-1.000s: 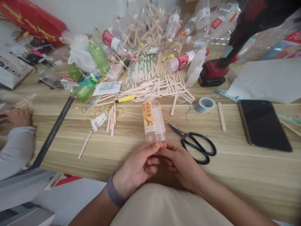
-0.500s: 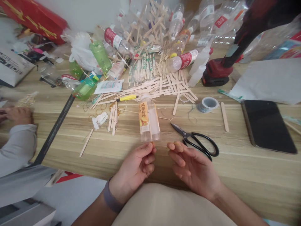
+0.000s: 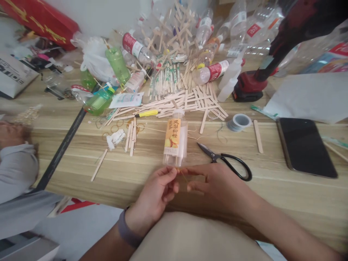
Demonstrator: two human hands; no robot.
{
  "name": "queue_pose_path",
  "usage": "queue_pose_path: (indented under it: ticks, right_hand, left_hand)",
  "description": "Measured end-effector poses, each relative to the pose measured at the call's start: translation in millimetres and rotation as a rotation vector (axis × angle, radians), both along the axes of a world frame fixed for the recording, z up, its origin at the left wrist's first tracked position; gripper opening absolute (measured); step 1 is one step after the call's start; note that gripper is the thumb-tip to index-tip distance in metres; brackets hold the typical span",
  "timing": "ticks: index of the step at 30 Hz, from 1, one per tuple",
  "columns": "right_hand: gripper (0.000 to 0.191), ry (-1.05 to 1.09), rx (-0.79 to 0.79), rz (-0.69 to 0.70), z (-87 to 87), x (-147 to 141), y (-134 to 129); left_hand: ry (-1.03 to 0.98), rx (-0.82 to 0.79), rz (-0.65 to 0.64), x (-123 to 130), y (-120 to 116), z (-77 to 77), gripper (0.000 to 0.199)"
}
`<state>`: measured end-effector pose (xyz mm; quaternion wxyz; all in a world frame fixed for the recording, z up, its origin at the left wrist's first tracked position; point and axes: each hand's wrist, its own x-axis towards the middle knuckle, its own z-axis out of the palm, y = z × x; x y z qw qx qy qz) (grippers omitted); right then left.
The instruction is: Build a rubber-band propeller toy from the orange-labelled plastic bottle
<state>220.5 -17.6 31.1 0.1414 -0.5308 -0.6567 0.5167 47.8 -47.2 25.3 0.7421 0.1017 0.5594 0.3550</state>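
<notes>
On the table ahead of you, labelled bottle has its base toward you, left of the scissors; your left hand pinches a thin band right by that base, your right hand has thumb and index parted, band slanting toward the thumb, can't tell if it's hooked there
</notes>
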Motion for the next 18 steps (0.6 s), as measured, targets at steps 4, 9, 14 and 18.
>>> queue_pose_path:
  ticks: [4,9,14,18]
  right_hand:
    - [0.031,0.213,-0.332,-0.099,-9.8,-12.3,-8.1]
    - [0.039,0.435,-0.456,-0.350,-19.1,-26.8,-17.2]
    - [0.031,0.560,-0.516,-0.583,-16.9,-37.4,-23.0]
    - [0.029,0.635,-0.575,-0.660,-17.2,-41.4,-24.9]
  left_hand:
    - [0.013,0.023,-0.122,1.9,-0.8,2.7,0.030]
    - [0.031,0.075,-0.148,3.1,-0.4,1.1,0.029]
    - [-0.043,-0.009,-0.116,2.5,-0.2,-5.7,0.026]
    - [-0.111,-0.087,-0.099,3.8,-2.7,-12.9,0.032]
